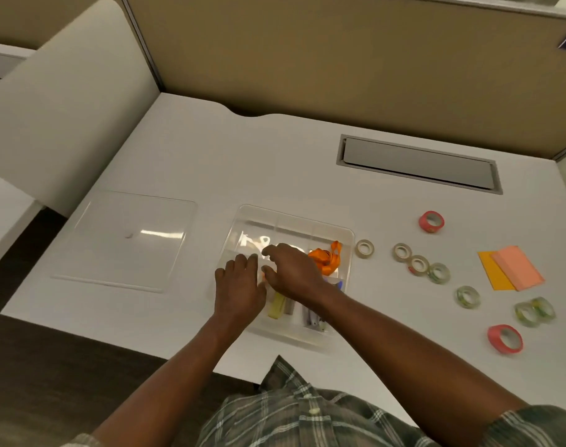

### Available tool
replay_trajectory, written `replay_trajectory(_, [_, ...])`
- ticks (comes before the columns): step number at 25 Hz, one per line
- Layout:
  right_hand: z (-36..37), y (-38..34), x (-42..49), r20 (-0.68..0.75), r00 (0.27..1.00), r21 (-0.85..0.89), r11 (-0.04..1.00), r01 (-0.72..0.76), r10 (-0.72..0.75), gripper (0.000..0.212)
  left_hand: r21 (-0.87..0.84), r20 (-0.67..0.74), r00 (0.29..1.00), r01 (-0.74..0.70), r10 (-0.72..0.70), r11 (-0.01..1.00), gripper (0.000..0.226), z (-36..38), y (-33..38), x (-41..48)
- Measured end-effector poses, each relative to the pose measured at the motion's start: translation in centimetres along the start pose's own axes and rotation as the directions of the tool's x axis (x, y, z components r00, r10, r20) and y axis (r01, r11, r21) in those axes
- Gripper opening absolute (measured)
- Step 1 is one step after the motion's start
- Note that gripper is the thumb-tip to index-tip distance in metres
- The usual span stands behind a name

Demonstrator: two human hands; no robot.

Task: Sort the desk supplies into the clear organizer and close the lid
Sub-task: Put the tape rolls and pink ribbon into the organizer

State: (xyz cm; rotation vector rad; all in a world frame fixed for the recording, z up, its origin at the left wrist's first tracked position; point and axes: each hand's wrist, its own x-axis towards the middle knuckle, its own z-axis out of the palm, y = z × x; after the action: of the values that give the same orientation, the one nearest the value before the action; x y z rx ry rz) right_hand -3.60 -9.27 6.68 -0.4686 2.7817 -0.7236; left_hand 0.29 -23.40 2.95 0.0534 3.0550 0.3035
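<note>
The clear organizer (339, 230) sits open at the middle of the white desk. Both my hands are inside it: my left hand (239, 288) lies flat over the left compartments, and my right hand (291, 269) hovers over the centre with fingers curled. What lies under the fingers is hidden. An orange ribbon (327, 258) fills a right compartment, and a yellow block (277, 306) and a stapler-like item (312, 317) lie in the near compartments. The clear lid (127, 240) lies flat to the left. Several tape rolls (418, 264) and two red rolls (431, 221) (504, 338) are on the right.
Orange and pink sticky-note pads (513, 269) lie at the far right. A grey cable hatch (418, 164) is set into the desk behind. A tan partition wall (339, 59) closes the back, and a white rounded divider (65, 108) stands at the left.
</note>
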Motion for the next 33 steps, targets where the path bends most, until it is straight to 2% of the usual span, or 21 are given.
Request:
replay_trajectory(7, [-5.0, 11.2, -5.9, -0.187, 0.96, 0.044, 0.978, -0.202, 0.207, 0.028, -0.102, 0.001, 0.959, -0.281, 0.283, 0.954, 0.05, 0.2, 11.9, 2.3])
replay_trajectory(11, [-7.2, 19.5, -10.4, -0.261, 0.9, -0.029, 0.929, -0.37, 0.35, 0.035, -0.057, 0.049, 0.89, -0.45, 0.453, 0.891, 0.052, 2.0, 18.6, 3.3])
replay_trajectory(13, [-7.9, 23.6, -12.8, -0.245, 0.865, -0.084, 0.879, -0.47, 0.438, 0.045, -0.029, 0.112, 0.857, -0.503, 0.503, 0.864, 0.056, 3.4, 21.5, 4.1])
replay_trajectory(16, [-8.4, 28.3, -16.0, -0.16, 0.793, -0.158, 0.777, -0.609, 0.588, 0.063, 0.022, 0.243, 0.842, -0.502, 0.482, 0.865, 0.065, 5.6, 24.2, 5.3])
replay_trajectory(18, [-8.2, 30.4, -17.6, -0.085, 0.765, -0.164, 0.748, -0.643, 0.638, 0.07, 0.067, 0.297, 0.853, -0.468, 0.43, 0.881, 0.066, 6.9, 25.2, 6.1])
replay_trajectory(22, [-7.8, 32.1, -19.4, -0.029, 0.763, -0.175, 0.749, -0.639, 0.645, 0.066, 0.125, 0.351, 0.886, -0.364, 0.302, 0.923, 0.062, 8.1, 26.1, 7.1])
replay_trajectory(27, [-7.8, 32.1, -20.0, -0.1, 0.802, -0.231, 0.77, -0.595, 0.589, 0.046, 0.145, 0.287, 0.91, -0.351, 0.301, 0.925, 0.048, 8.4, 26.4, 6.5])
replay_trajectory(33, [-6.7, 30.5, -20.0, -0.091, 0.823, -0.203, 0.798, -0.567, 0.561, 0.041, 0.073, 0.232, 0.934, -0.297, 0.273, 0.952, 0.04, 9.2, 25.7, 3.0])
